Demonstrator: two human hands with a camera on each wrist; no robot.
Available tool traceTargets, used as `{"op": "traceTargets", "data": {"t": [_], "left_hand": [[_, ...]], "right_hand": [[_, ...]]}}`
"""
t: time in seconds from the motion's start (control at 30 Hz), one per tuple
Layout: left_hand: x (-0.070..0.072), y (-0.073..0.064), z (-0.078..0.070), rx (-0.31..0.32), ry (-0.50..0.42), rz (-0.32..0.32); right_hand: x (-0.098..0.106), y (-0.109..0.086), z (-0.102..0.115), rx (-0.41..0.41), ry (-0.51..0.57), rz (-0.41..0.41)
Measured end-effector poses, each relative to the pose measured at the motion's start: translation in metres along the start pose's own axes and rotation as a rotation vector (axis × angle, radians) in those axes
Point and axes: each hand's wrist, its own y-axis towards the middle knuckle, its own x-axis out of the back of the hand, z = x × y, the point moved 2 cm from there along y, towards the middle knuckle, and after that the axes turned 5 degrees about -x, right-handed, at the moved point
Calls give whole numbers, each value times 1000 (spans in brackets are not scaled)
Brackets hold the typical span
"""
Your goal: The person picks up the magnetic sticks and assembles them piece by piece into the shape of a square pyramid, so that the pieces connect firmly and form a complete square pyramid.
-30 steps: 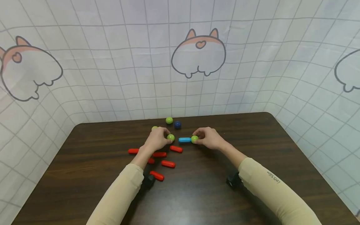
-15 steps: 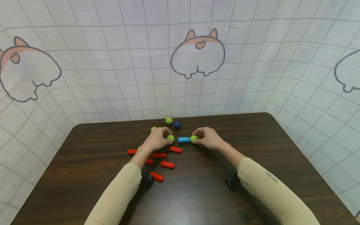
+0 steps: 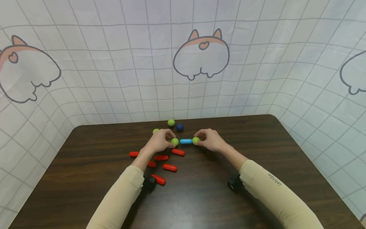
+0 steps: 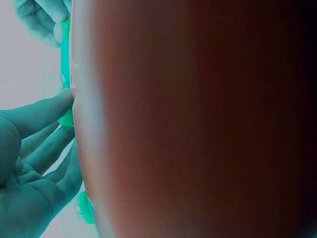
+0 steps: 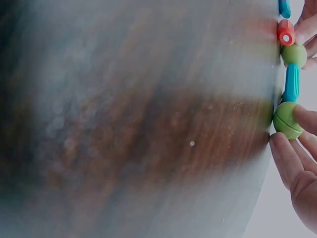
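Near the far side of the table, my left hand (image 3: 159, 141) pinches a green ball (image 3: 174, 142) between thumb and fingers. Facing it, my right hand (image 3: 212, 140) holds another green ball (image 3: 195, 141) the same way. A short blue ridged rod (image 3: 186, 141) lies in line between the two balls, one end against the right ball. In the right wrist view, the blue rod (image 5: 292, 83) spans from the lower green ball (image 5: 287, 120) right up to the upper one (image 5: 293, 54). The left wrist view shows the left hand (image 4: 42, 163) with its ball partly hidden behind the thumb.
Several red rods (image 3: 170, 167) lie on the dark wooden table (image 3: 206, 194) around the left forearm. Behind the left hand sit a dark blue ball (image 3: 179, 127) and a green ball (image 3: 171, 122); another green ball (image 3: 155, 131) is partly covered by that hand. A gridded curtain (image 3: 137, 79) hangs behind the table.
The left hand's ball has shifted slightly right and the blue rod slightly left with the right hand's ball. The gap between the left ball and the rod has nearly closed.
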Motion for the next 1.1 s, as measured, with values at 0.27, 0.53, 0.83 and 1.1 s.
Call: {"op": "traceTargets", "data": {"t": [0.27, 0.53, 0.83, 1.1], "left_hand": [[1, -1, -3, -21, -30, 9], [11, -11, 0, -12, -25, 6], [24, -27, 4, -24, -8, -8], [34, -42, 10, -7, 80, -39]], "right_hand": [[3, -1, 3, 2, 7, -5], [5, -3, 3, -8, -8, 6], [13, -11, -3, 8, -47, 27], [18, -29, -8, 0, -62, 97]]}}
